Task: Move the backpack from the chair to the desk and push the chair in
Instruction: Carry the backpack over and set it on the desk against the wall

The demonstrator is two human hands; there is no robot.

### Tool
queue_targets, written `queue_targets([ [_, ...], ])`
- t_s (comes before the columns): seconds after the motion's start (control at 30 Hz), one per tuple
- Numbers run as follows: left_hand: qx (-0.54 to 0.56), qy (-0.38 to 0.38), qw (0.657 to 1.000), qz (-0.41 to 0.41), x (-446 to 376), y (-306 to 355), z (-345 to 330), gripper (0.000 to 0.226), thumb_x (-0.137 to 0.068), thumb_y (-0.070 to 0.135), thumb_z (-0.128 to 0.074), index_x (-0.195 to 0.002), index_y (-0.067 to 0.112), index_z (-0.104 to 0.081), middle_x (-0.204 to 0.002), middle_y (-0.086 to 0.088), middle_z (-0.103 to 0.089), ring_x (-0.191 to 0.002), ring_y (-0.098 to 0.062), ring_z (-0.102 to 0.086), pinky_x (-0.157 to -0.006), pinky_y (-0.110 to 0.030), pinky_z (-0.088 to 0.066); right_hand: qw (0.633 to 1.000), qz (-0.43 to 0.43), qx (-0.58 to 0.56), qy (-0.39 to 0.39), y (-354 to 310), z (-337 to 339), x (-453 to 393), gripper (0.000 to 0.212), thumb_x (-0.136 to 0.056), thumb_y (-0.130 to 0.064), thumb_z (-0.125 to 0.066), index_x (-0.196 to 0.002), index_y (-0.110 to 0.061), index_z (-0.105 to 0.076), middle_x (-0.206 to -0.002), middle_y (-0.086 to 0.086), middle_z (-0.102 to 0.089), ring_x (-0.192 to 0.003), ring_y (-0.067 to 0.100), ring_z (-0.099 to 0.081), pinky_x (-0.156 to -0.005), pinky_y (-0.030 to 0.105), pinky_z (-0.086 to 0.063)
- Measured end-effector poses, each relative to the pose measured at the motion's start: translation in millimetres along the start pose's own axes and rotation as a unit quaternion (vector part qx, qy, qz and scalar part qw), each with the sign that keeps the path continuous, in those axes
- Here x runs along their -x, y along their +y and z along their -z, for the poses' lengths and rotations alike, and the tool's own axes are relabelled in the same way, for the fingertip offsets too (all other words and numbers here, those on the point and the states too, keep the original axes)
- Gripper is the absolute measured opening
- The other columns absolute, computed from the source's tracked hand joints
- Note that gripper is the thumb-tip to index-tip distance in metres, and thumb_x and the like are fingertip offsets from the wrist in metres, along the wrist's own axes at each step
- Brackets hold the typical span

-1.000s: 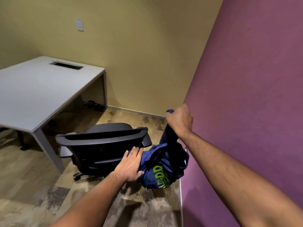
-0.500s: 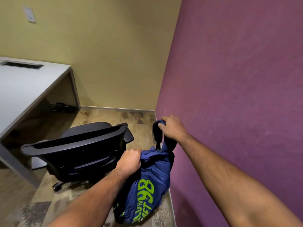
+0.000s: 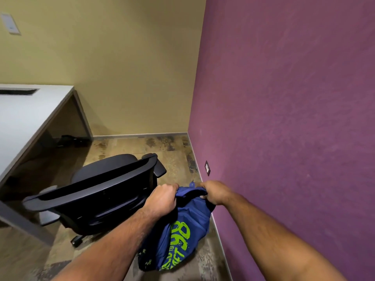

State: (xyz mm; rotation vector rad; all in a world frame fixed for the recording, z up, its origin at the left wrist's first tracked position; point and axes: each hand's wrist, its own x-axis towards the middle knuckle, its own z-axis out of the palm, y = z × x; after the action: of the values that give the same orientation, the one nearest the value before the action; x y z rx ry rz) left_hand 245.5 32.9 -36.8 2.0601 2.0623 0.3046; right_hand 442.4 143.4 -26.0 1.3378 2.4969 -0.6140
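Observation:
A blue backpack (image 3: 178, 236) with green lettering hangs in the air to the right of the black office chair (image 3: 97, 191), close to the purple wall. My left hand (image 3: 162, 199) is closed on the top left of the backpack. My right hand (image 3: 215, 192) grips its top right edge. The chair's seat is bare and its back faces me. The white desk (image 3: 22, 118) stands at the left, with the chair pulled out from it.
The purple wall (image 3: 284, 118) runs along the right, with a small socket (image 3: 207, 168) low down. A yellow wall closes the far side. A dark cable slot (image 3: 18, 91) sits in the desk top. Dark items lie on the floor under the desk.
The backpack has come off the chair and now hangs between both hands. My left hand closed on it, and my right hand dropped lower, level with the left.

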Motion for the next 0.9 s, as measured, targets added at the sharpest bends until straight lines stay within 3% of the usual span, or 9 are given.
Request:
queue_targets([
  [0.17,0.042,0.005,0.999,-0.010,-23.4,-8.4,4.9,0.013,-0.084,0.010,-0.048,-0.095,0.014,-0.055,-0.097,-0.013,-0.069,-0.092,-0.038,-0.065,-0.074,-0.046,-0.052,0.999,-0.015,0.010,0.029,2.7,18.5,-2.5,0.031,-0.094,-0.013,-0.055,-0.118,-0.026,-0.068,-0.110,0.007,-0.070,-0.099,0.031,-0.066,-0.075,0.033,-0.049],
  [0.5,0.037,0.009,0.999,0.003,-121.2,-5.2,-0.3,0.005,-0.091,0.009,-0.048,-0.092,0.013,-0.050,-0.098,-0.014,-0.066,-0.089,-0.039,-0.064,-0.073,-0.045,-0.050,0.991,-0.040,0.086,0.095,47.0,66.4,-55.9,0.030,-0.093,-0.005,-0.051,-0.116,-0.015,-0.068,-0.114,0.011,-0.070,-0.102,0.034,-0.066,-0.080,0.037,-0.052],
  [0.73,-0.022,0.019,0.999,0.043,-222.5,-6.6,-8.0,0.014,-0.096,0.019,-0.052,-0.102,0.012,-0.062,-0.097,-0.015,-0.068,-0.090,-0.038,-0.067,-0.062,-0.039,-0.039,0.991,-0.031,0.095,0.084,103.8,114.7,-133.8,0.033,-0.092,-0.005,-0.052,-0.117,-0.017,-0.069,-0.115,0.009,-0.069,-0.102,0.032,-0.066,-0.079,0.035,-0.050],
  [0.9,-0.032,-0.017,0.996,0.077,-287.2,-8.5,-7.9,0.016,-0.097,0.016,-0.053,-0.106,0.008,-0.063,-0.101,-0.017,-0.068,-0.092,-0.038,-0.067,-0.073,-0.044,-0.049,0.994,-0.003,0.091,0.058,136.2,149.6,-195.9,0.029,-0.091,-0.005,-0.053,-0.112,-0.016,-0.070,-0.110,0.010,-0.070,-0.096,0.031,-0.067,-0.081,0.037,-0.056],
])
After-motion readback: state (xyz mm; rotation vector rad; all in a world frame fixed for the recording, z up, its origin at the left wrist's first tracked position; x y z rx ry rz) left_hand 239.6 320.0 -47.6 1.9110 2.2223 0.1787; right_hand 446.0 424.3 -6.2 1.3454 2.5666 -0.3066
